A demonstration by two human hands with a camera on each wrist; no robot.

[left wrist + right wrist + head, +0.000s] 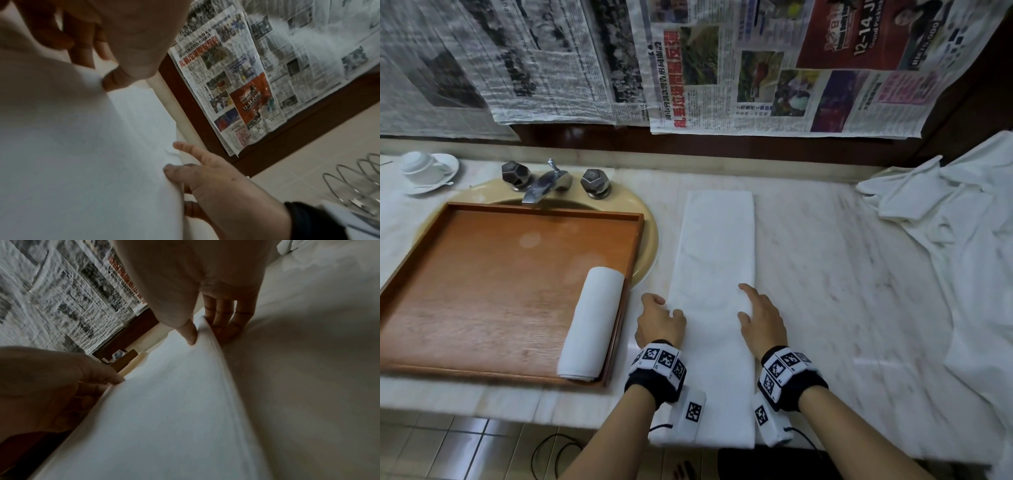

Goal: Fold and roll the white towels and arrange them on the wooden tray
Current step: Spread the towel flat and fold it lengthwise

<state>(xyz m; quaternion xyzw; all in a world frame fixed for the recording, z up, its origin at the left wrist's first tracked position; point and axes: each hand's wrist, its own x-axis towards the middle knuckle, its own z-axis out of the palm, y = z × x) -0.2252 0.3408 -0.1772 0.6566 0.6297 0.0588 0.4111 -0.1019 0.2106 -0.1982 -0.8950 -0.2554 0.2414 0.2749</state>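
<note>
A long folded white towel (715, 274) lies as a strip on the marble counter (842, 274), reaching from the front edge toward the wall. My left hand (661, 318) pinches its left edge near the front, thumb on top and fingers beneath (111, 81). At the right edge my right hand (756, 315) does the same, thumb on the cloth and fingers under the lifted edge (197, 331). On the right side of the wooden tray (482, 274) lies one rolled white towel (592, 325).
The tray rests over a beige sink (650, 240) with a metal tap (541, 185). A heap of loose white towels (955, 222) covers the counter's right end. An upturned cup on a saucer (428, 171) stands far left. Newspaper (722, 68) covers the wall.
</note>
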